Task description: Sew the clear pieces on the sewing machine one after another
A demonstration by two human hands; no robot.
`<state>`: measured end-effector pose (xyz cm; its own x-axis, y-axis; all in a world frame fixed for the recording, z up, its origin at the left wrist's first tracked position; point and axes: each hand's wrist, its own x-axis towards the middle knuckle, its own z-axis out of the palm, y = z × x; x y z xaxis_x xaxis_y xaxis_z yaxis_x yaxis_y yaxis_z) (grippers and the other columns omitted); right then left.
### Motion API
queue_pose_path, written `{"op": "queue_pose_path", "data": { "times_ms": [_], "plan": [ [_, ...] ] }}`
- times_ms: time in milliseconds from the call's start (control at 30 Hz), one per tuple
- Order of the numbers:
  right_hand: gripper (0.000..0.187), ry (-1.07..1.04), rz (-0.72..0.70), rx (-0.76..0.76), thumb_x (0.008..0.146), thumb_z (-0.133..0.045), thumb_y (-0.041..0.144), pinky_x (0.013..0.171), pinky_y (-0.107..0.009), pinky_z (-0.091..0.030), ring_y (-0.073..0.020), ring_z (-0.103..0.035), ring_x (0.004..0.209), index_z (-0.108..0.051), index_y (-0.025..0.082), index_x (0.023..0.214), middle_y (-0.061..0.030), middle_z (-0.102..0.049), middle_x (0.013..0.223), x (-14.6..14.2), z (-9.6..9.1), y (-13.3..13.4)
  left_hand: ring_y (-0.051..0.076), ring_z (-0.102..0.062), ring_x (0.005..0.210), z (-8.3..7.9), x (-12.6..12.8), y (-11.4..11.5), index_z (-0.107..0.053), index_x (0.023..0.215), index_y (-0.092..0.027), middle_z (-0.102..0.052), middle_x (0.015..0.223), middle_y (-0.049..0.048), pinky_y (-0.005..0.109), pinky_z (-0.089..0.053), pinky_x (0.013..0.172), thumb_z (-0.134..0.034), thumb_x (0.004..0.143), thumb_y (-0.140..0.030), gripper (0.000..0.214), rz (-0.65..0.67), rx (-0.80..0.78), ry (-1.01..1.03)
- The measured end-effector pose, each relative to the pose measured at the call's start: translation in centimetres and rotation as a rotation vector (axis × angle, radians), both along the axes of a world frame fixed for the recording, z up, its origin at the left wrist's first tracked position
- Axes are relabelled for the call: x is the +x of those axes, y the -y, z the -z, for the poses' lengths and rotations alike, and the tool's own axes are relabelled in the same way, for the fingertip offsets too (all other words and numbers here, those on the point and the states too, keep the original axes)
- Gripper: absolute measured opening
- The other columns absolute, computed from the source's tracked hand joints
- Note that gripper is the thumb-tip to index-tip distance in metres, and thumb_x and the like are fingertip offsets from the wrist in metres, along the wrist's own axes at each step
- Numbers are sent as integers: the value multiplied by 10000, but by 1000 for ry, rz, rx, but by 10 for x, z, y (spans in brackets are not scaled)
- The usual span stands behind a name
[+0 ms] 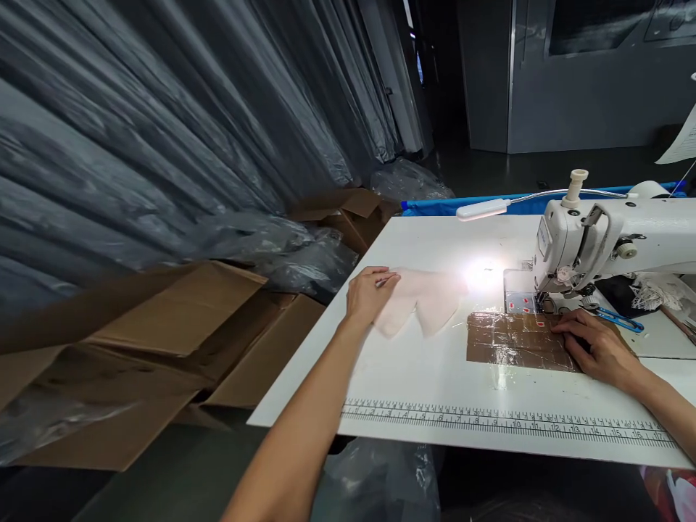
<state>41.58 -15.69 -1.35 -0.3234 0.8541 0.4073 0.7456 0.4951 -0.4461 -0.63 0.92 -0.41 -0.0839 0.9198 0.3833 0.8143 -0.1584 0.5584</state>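
A pale pink fabric piece (432,290) with a notched lower edge lies flat on the white sewing table (402,391). At its upper left corner, my left hand (370,293) is closed, thumb and forefinger pinching the edge. My right hand (595,348) rests on a brown, shiny taped patch (505,344) just in front of the sewing machine (570,239). Its fingers are bent but apart, the fingertips close to the presser foot (542,301), with nothing seen in them. Glare from the lamp washes out the fabric's right end.
A lamp (483,210) on a bendy neck reaches over the table. Blue thread snips (620,319) and a white thread tangle (652,293) lie right of the needle. A printed ruler (489,420) runs along the front edge. Cardboard boxes (179,312) stand left of the table.
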Motion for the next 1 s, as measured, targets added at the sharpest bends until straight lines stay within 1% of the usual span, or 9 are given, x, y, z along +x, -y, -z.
{"op": "queue_pose_path", "data": {
  "times_ms": [233, 367, 467, 533, 633, 700, 767, 867, 1000],
  "plan": [
    [275, 3, -14, 82, 950, -456, 244, 795, -350, -608, -209, -696, 879, -728, 232, 996, -82, -691, 983, 4, 6, -2, 258, -645, 1107, -15, 8, 17, -753, 870, -215, -684, 1149, 99, 381, -491, 1034, -591, 854, -284, 177, 45, 106, -85],
    [260, -108, -12, 50, 952, -485, 303, 802, -378, -606, -224, -693, 892, -732, 231, 991, -94, -697, 966, 4, 2, 2, 218, -672, 907, -27, 29, 32, -769, 897, -246, -724, 973, 85, 339, -521, 904, -578, 886, -330, 209, 205, 80, -154],
    [331, -372, 35, -278, 951, -537, 465, 716, -356, -619, -222, -700, 859, -718, 200, 1034, -108, -709, 947, -4, -11, 10, 190, -631, 713, -32, 61, 49, -784, 939, -281, -715, 797, 71, 329, -525, 783, -589, 892, -372, 220, 428, 6, -235],
    [474, -606, 2, -752, 927, -555, 603, 597, -317, -614, -200, -700, 751, -696, 158, 1014, -112, -708, 903, -13, -20, 15, 174, -590, 627, -32, 90, 66, -784, 963, -297, -696, 726, 67, 315, -518, 697, -567, 913, -377, 237, 624, -46, -276],
    [539, -957, 27, -1150, 873, -640, 645, 714, -326, -638, -201, -716, 814, -664, 115, 968, -134, -715, 900, -27, -29, 14, 170, -582, 573, -30, 136, 102, -778, 1025, -314, -668, 653, 55, 303, -516, 612, -486, 971, -330, 297, 946, -71, -235],
    [506, -1041, 47, -1210, 873, -663, 614, 750, -330, -632, -199, -715, 829, -660, 119, 977, -120, -723, 889, -33, -29, 11, 177, -631, 612, -31, 162, 126, -772, 1036, -308, -715, 725, 63, 313, -547, 621, -486, 992, -339, 291, 1157, -19, -206],
    [411, -984, 29, -1162, 846, -733, 512, 762, -315, -617, -192, -710, 845, -671, 133, 993, -92, -731, 903, -37, -26, 9, 214, -699, 754, -34, 181, 139, -756, 1079, -275, -756, 858, 89, 354, -597, 722, -595, 948, -420, 253, 1281, 57, -136],
    [277, -871, -97, -1089, 798, -783, 338, 752, -293, -603, -180, -715, 852, -661, 156, 967, -48, -729, 900, -43, -24, 10, 254, -710, 981, -43, 193, 136, -688, 1215, -217, -756, 1057, 125, 418, -595, 888, -583, 934, -354, 330, 1257, 74, -43],
    [225, -788, -296, -1166, 866, -694, 350, 644, -253, -583, -141, -721, 707, -621, 175, 987, -5, -710, 814, -41, -32, 17, 271, -667, 1119, -49, 191, 110, -620, 1317, -226, -737, 1185, 105, 483, -511, 1032, -527, 843, -197, 484, 1272, -87, 46]
  ]
}}
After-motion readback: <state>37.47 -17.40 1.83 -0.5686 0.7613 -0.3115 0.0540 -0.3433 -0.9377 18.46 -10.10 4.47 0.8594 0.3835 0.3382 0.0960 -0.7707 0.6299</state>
